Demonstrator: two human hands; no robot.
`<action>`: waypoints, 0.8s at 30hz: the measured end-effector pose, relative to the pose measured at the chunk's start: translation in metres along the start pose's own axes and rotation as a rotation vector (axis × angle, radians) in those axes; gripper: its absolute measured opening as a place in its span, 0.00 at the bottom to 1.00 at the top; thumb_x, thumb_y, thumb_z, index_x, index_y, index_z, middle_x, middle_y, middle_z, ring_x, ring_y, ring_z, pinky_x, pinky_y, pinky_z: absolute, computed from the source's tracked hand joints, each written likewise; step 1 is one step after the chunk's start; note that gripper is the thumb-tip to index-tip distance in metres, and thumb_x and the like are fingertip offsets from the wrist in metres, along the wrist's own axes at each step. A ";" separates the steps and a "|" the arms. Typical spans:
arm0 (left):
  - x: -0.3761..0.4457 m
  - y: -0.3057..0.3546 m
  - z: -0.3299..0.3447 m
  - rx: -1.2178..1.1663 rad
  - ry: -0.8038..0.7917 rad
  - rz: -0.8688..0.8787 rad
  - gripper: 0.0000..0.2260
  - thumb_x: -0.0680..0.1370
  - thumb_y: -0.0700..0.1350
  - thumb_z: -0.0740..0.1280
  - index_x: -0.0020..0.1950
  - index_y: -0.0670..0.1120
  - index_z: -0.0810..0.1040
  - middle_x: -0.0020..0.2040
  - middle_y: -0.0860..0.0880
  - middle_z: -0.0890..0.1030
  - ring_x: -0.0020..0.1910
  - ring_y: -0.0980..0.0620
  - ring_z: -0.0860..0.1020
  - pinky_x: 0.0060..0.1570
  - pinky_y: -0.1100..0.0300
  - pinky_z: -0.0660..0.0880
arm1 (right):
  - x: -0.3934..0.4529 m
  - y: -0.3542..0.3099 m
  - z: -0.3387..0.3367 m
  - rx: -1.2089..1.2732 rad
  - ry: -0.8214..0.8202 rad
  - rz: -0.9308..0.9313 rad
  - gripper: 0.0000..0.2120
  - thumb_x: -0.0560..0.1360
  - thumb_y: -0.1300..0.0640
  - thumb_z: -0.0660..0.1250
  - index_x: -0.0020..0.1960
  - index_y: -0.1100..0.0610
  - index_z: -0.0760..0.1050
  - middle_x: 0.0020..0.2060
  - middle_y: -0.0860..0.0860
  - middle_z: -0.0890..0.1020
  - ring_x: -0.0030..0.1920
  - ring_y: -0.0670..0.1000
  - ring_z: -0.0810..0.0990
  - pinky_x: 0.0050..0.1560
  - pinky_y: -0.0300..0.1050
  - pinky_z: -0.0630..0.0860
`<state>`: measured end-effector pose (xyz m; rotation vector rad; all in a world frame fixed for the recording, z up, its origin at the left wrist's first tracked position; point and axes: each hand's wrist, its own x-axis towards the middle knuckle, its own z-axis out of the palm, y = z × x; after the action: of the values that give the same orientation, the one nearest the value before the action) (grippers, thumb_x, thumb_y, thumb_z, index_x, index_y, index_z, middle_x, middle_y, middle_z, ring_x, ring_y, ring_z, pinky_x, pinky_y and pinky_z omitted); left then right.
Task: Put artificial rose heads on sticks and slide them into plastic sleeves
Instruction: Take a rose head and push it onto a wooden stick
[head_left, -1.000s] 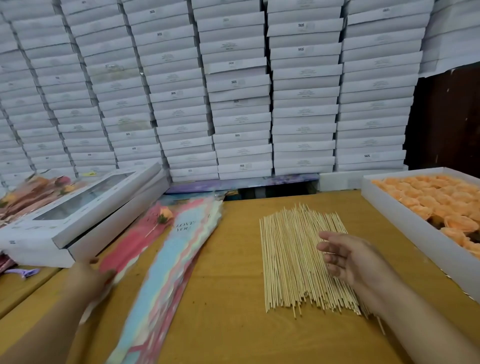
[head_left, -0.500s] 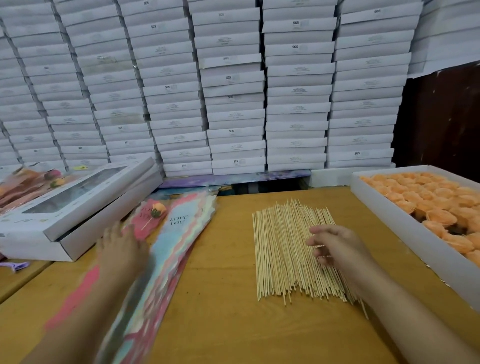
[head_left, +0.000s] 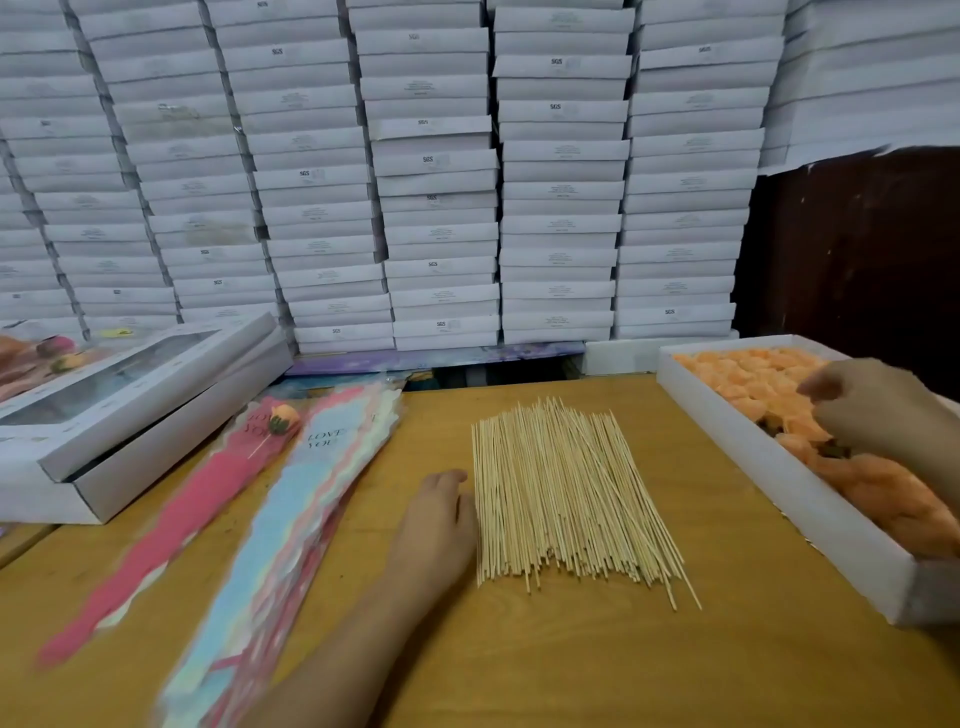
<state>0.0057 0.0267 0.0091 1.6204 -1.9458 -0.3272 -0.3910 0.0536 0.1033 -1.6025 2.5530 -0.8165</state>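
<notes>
Rose heads (head_left: 748, 379), orange and soft, fill the white box (head_left: 769, 467) on the right side of the table (head_left: 545, 649).

Going from the left: a flat white box with a window lid (head_left: 130, 395) lies on another white box at the table's left edge. Just beside it are the plastic sleeves (head_left: 291, 509), a pile of pink and blue ones with "LOVE YOU" printed on them. One pink sleeve (head_left: 171, 519) has a done rose (head_left: 283, 418) on a stick inside it, near the top.

Next comes the left hand (head_left: 439, 525). It lies flat on the table, fingers loose, right at the left edge of the sticks (head_left: 566, 499). It holds nothing. The sticks are thin and pale, spread in a big bundle in the middle of the table.

The right hand (head_left: 872, 410) is over the box of rose heads, down among them. Its fingers are bent, but it is blurry, so I cannot tell if it grips a rose head.

Behind the table, many white boxes (head_left: 431, 171) are stacked high like a wall.
</notes>
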 end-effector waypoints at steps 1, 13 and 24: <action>-0.002 -0.001 0.003 -0.012 0.012 0.009 0.19 0.85 0.48 0.56 0.75 0.46 0.69 0.72 0.49 0.71 0.70 0.52 0.70 0.65 0.62 0.66 | 0.002 0.012 0.003 -0.049 -0.051 0.014 0.18 0.74 0.68 0.66 0.63 0.59 0.78 0.60 0.59 0.81 0.54 0.58 0.79 0.53 0.52 0.79; -0.003 -0.008 0.005 -0.049 0.056 -0.004 0.16 0.85 0.47 0.58 0.72 0.47 0.72 0.70 0.51 0.73 0.66 0.54 0.72 0.59 0.66 0.65 | 0.009 0.025 0.033 -0.137 -0.232 -0.044 0.23 0.79 0.45 0.65 0.69 0.56 0.74 0.67 0.57 0.77 0.60 0.58 0.77 0.57 0.51 0.75; -0.004 -0.007 0.003 -0.062 0.052 -0.005 0.16 0.84 0.45 0.59 0.72 0.48 0.73 0.70 0.52 0.72 0.64 0.56 0.73 0.60 0.65 0.69 | 0.034 0.026 0.047 -0.274 -0.160 -0.067 0.11 0.79 0.58 0.67 0.59 0.58 0.82 0.59 0.56 0.82 0.48 0.54 0.77 0.47 0.45 0.74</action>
<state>0.0100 0.0279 0.0022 1.5790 -1.8746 -0.3412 -0.4155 0.0136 0.0604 -1.7506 2.5976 -0.3340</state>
